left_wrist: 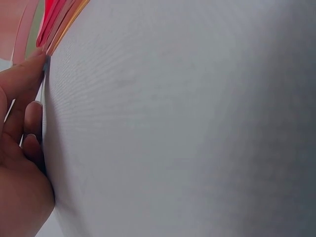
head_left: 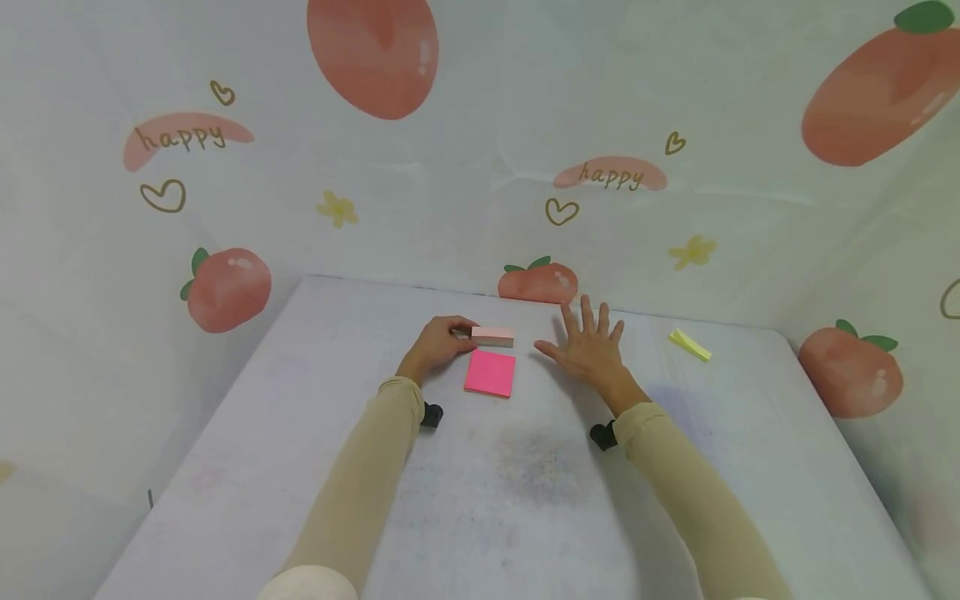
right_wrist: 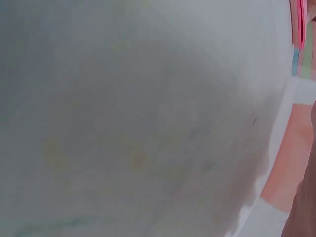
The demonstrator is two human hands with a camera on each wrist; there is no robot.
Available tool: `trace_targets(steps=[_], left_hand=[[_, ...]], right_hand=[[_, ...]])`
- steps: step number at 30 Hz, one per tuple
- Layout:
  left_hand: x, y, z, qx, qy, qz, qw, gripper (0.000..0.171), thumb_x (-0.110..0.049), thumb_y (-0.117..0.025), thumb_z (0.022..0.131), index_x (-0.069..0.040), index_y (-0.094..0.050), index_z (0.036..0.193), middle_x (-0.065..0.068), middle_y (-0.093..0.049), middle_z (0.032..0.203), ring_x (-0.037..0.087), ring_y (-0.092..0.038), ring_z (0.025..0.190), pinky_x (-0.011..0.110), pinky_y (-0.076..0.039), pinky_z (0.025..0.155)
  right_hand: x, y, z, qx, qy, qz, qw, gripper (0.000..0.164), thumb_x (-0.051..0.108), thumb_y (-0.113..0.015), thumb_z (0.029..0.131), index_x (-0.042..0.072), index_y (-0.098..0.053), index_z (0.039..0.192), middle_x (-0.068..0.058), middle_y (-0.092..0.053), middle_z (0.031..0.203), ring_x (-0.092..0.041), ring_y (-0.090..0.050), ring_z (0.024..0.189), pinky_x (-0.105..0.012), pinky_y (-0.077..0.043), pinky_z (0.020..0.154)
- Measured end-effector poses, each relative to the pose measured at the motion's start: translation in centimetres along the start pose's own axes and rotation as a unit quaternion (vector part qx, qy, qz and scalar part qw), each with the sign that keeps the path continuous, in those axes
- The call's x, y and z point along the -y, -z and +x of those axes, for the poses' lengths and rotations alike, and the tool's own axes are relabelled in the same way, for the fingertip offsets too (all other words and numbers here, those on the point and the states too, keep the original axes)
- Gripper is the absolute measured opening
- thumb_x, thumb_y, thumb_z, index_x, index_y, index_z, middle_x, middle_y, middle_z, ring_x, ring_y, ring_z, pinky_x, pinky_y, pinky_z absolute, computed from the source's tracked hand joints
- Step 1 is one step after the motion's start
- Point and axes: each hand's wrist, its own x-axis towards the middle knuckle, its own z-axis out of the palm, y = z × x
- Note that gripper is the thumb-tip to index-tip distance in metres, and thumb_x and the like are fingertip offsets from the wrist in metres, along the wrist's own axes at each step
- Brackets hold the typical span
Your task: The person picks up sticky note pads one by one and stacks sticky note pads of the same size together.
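Observation:
My left hand [head_left: 442,343] pinches the left end of a small block of sticky notes [head_left: 492,337], with a pale pink top and a greyish front side. Just in front of it lies a flat bright pink sticky note pad [head_left: 490,373]. Over to the right, my right hand [head_left: 594,348] holds nothing, its fingers spread wide. In the left wrist view, fingers [left_wrist: 24,74] meet the layered pink and orange edges of notes [left_wrist: 61,22]. At the upper right of the right wrist view, pink notes [right_wrist: 299,24] appear beside blue and green striped edges.
A folded yellow paper strip [head_left: 690,345] lies at the back right of the white table [head_left: 315,333]. Behind the table hangs a pale cloth [head_left: 480,142] printed with fruit and lettering. Black wrist cameras [head_left: 431,415] sit under both forearms.

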Motion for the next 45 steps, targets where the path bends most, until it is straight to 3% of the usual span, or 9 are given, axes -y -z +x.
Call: trace_targets(steps=[9,34,45], left_hand=[[0.0,0.1,0.2,-0.001,0.001,0.004,1.0000,0.038,-0.022,-0.072,0.094,-0.015,-0.068,0.131,0.008,-0.069,0.131,0.025,-0.056,0.112,0.043,-0.045,0.104],[0.0,0.2,0.2,-0.003,0.000,0.014,0.9999,0.038,-0.024,-0.073,0.094,-0.015,-0.068,0.131,0.007,-0.070,0.129,0.024,-0.058,0.108,0.041,-0.046,0.101],[-0.1,0.0,0.2,0.001,0.010,0.015,0.9998,0.039,-0.024,-0.073,0.095,-0.016,-0.067,0.132,0.007,-0.069,0.130,0.024,-0.058,0.108,0.041,-0.046,0.101]], right_hand=[[-2.5,-0.4,-0.3,0.008,-0.016,0.000,1.000,0.101,0.078,-0.038,0.093,0.017,-0.006,0.165,-0.021,0.007,0.172,-0.053,0.008,0.156,-0.078,0.002,0.116],[-7.5,1.0,-2.0,0.034,-0.052,0.021,0.998,0.099,0.074,-0.040,0.096,0.009,-0.008,0.164,-0.029,0.006,0.169,-0.057,0.007,0.153,-0.079,0.006,0.115],[-9.2,1.5,-2.7,0.053,-0.067,0.033,0.996,0.104,0.078,-0.034,0.094,0.008,-0.003,0.164,-0.030,0.010,0.168,-0.058,0.010,0.152,-0.081,0.008,0.113]])
